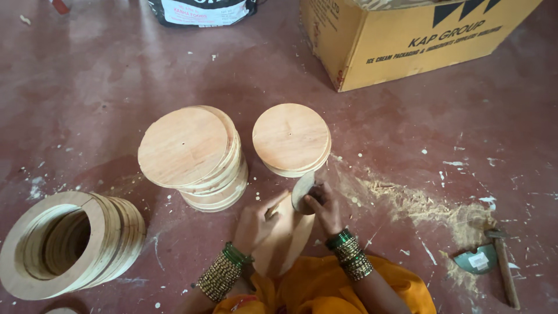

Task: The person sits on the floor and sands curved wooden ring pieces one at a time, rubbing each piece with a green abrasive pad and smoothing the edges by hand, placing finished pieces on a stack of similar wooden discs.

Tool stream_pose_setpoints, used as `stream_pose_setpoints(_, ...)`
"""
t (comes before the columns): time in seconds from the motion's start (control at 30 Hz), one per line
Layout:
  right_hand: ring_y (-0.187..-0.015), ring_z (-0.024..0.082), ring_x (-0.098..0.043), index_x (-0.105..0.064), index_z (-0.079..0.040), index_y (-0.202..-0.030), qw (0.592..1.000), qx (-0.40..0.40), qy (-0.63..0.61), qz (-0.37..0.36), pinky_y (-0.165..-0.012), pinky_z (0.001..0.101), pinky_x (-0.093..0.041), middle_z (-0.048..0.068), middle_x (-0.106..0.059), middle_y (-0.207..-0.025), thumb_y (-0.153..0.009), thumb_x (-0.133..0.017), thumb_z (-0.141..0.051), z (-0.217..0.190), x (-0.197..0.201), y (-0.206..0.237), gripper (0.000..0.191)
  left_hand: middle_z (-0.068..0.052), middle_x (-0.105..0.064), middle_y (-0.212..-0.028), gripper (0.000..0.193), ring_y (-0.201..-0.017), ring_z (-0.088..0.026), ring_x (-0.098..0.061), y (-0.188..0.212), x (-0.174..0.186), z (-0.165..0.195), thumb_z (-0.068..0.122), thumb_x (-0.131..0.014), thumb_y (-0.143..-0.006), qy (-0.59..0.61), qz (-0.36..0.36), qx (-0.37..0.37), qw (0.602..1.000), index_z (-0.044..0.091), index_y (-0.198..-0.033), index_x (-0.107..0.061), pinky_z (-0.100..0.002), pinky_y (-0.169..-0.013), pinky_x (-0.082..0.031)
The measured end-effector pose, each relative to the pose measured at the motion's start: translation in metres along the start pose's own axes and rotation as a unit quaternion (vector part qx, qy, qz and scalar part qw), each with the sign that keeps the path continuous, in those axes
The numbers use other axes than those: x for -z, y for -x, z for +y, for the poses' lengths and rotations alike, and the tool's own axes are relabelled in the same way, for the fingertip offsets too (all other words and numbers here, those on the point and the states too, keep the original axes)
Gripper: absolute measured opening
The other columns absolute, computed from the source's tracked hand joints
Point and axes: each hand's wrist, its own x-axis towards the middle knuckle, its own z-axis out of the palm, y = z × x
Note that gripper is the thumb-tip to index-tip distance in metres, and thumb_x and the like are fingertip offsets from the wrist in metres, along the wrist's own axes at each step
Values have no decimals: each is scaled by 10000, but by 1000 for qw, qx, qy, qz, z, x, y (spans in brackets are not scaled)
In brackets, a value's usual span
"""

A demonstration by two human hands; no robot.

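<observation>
Resting on her lap, a wooden disc (285,238) is steadied by the left hand (260,224), fingers curled on its edge. Right hand (322,206), closed, presses a small pad (302,192) on the disc's far rim.

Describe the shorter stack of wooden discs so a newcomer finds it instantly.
Start at the yellow cardboard box on the red floor. Just below its left corner stands the shorter disc stack, right of the taller leaning stack. Unlike the ring stack, its discs are solid.

I see a yellow cardboard box (407,35) with dark print top right, and a black-and-white sack (200,11) top centre.
</observation>
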Motion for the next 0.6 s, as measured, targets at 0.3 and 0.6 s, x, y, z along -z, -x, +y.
stream_pose_setpoints(0.3,-904,194,-735,-622,-18,-1206,935,105,306,148,-808,332,-602,110,-744,-1054,-892,-723,-76,10,18,-5,335,-96,-514,-1503,818,-1370,-184,-478,24,-56,-50,-13,-676,-829,429,-70,-30,900,68,-1569,-336,-284,-1095,-391)
stream_pose_setpoints(0.6,-798,237,-724,-658,-104,-1327,795,235,549,106,-558,337,-583,108,-731,-1085,-944,-634,-58,9,-12,23,386,-244,-665,-1292,752,-1163,-287,-672,18,-80,-15,-45,-517,-778,257,36,-62,964,-15,-1520,-397,-347,-1008,-511)
